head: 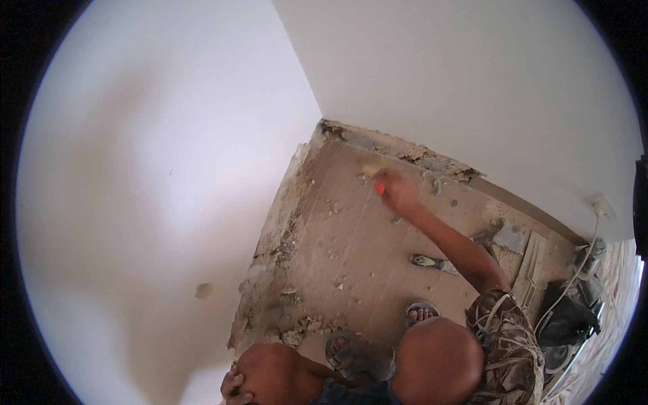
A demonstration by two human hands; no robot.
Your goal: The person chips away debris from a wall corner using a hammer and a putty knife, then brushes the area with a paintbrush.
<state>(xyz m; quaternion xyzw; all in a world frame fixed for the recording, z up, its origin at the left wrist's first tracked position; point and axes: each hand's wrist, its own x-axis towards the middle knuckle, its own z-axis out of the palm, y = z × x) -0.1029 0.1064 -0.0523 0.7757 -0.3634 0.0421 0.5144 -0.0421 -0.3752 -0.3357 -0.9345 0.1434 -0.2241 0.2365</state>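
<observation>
My right hand (397, 192) reaches toward the corner, closed around a small red-handled brush (379, 188). Motion blurs its pale yellowish head, low over the dusty floor (349, 217). Ahead of the hand, the base of the far wall is broken open in a rough strip (425, 159) of exposed mortar. My left hand (235, 389) rests on my left knee at the bottom edge, fingers slightly apart and nothing visible in them. A similar broken strip (273, 243) runs along the foot of the left wall.
A scraper (428, 261) with a green and black handle lies near my right foot. Rubble (304, 326) is heaped by the left wall. At right are tile pieces (509, 238), trim strips (529, 260), a black bag (564, 314) and a white cord (577, 268) plugged into a socket.
</observation>
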